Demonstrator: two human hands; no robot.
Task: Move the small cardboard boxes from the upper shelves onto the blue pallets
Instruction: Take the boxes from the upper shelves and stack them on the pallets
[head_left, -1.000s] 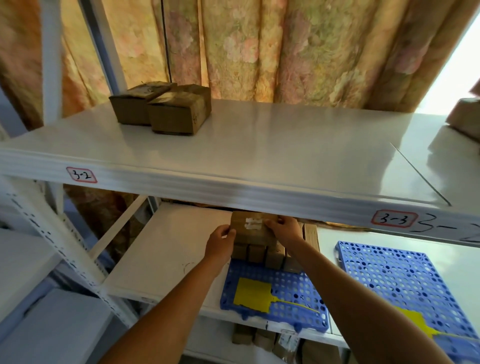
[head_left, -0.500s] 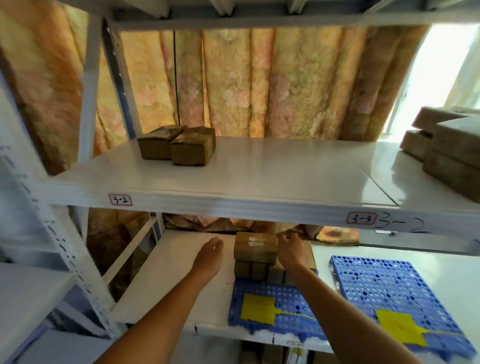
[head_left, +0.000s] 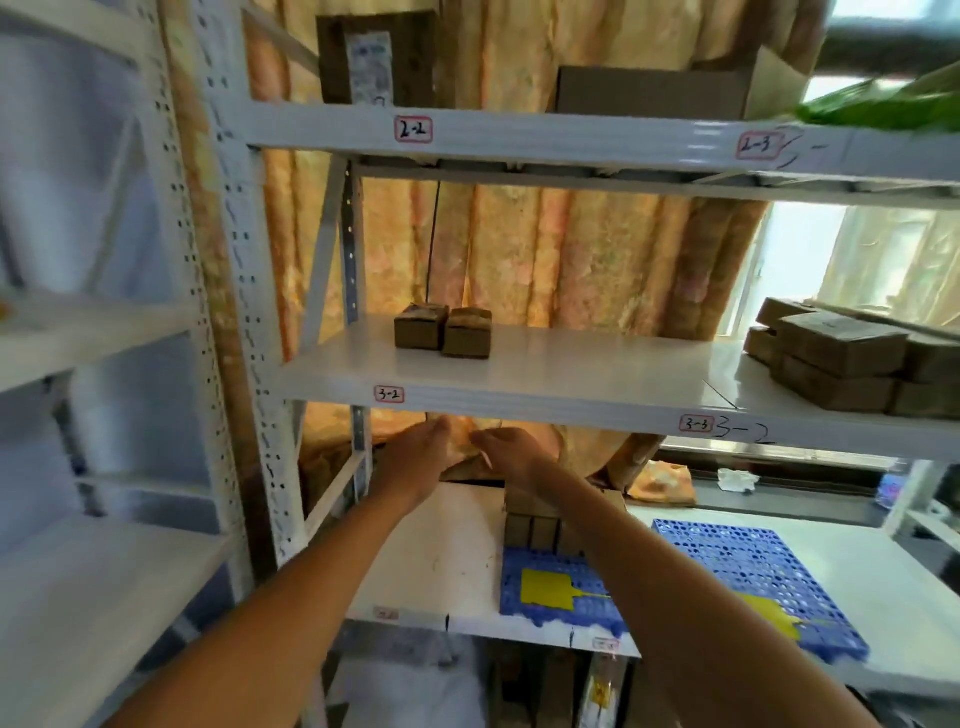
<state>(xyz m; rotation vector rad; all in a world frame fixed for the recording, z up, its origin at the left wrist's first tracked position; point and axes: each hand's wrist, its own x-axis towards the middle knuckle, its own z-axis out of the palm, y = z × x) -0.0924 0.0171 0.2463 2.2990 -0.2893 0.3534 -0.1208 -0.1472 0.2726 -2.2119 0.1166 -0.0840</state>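
I see two small brown boxes (head_left: 442, 331) side by side, touching, on the shelf tagged 3-2 (head_left: 571, 371). More boxes (head_left: 540, 525) are stacked at the back of the left blue pallet (head_left: 561, 597); the right pallet (head_left: 748, 571) holds only a yellow tag (head_left: 769, 616). Left hand (head_left: 415, 457) and right hand (head_left: 511, 454) hang just under that shelf, fingers loose, holding nothing.
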